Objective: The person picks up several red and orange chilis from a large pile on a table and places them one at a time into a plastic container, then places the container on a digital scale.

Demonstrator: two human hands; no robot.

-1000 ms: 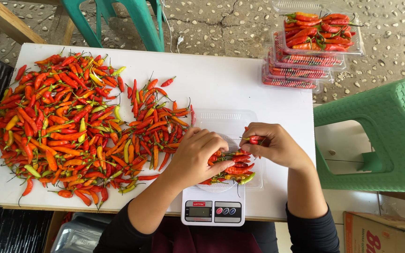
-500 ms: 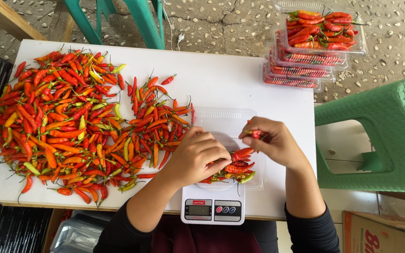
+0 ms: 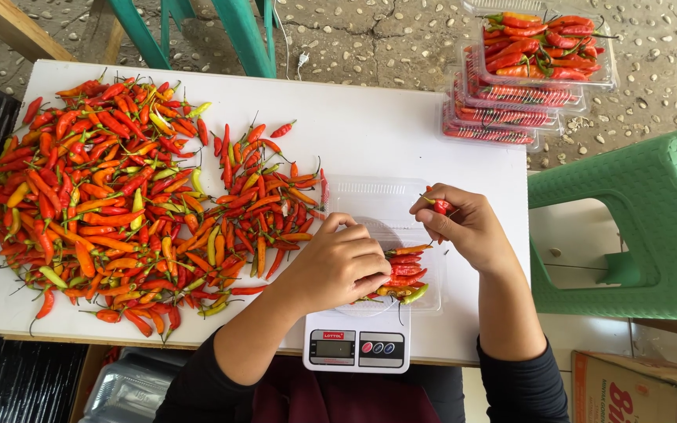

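your left hand (image 3: 338, 266) lies curled, fingers together, on the chillies in the clear tray (image 3: 370, 196) atop the scale (image 3: 356, 348); your right hand (image 3: 464, 223) pinches one red chilli (image 3: 439, 206) just above the tray's right edge. you're topping up the portion; judge the reading before adding.

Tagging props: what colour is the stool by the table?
Green, a plastic stool, clearest in the head view.

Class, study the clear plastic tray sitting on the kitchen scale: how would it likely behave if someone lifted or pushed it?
The clear tray looks thin-walled, so it probably flexes when lifted by one edge. It likely weighs little; the chillies inside seem to be most of the load. Resting on the small scale and overhanging it, it may slide or tip if pushed.
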